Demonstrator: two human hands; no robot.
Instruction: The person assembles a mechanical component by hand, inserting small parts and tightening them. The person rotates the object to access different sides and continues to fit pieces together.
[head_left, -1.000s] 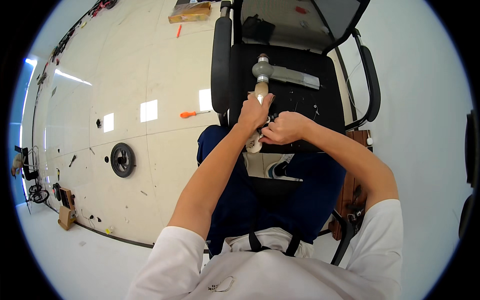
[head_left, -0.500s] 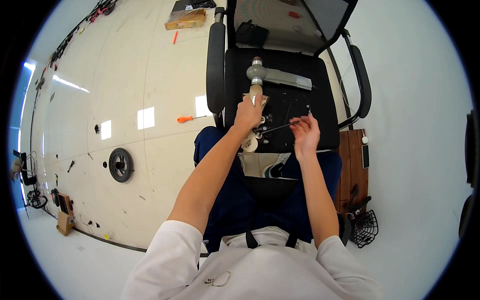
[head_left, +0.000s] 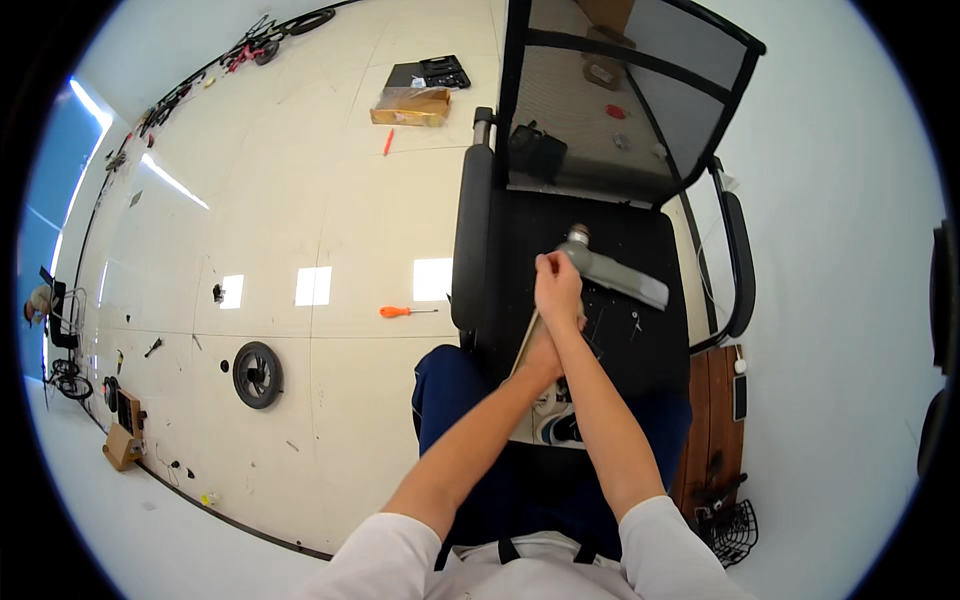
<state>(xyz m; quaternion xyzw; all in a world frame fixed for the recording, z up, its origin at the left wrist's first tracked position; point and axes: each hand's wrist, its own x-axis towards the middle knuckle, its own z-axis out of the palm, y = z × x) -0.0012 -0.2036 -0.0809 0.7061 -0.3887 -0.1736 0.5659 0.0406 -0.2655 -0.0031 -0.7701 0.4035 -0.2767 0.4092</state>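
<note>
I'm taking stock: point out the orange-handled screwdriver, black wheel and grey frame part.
Orange-handled screwdriver [head_left: 396, 312], head view: on its handle.
Black wheel [head_left: 257, 376], head view: on its hub.
Grey frame part [head_left: 624, 279], head view: on its long bar.

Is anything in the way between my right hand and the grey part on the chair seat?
Nothing visible: your right hand overlaps the grey part at its left end in this view; contact is unclear.

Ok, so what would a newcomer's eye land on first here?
Probably the left hand and right hand, close together over the black chair, beside a grey angled part on its seat. Next, likely the black wheel lying on the pale floor at left, and the orange-handled screwdriver nearer the chair.
</note>
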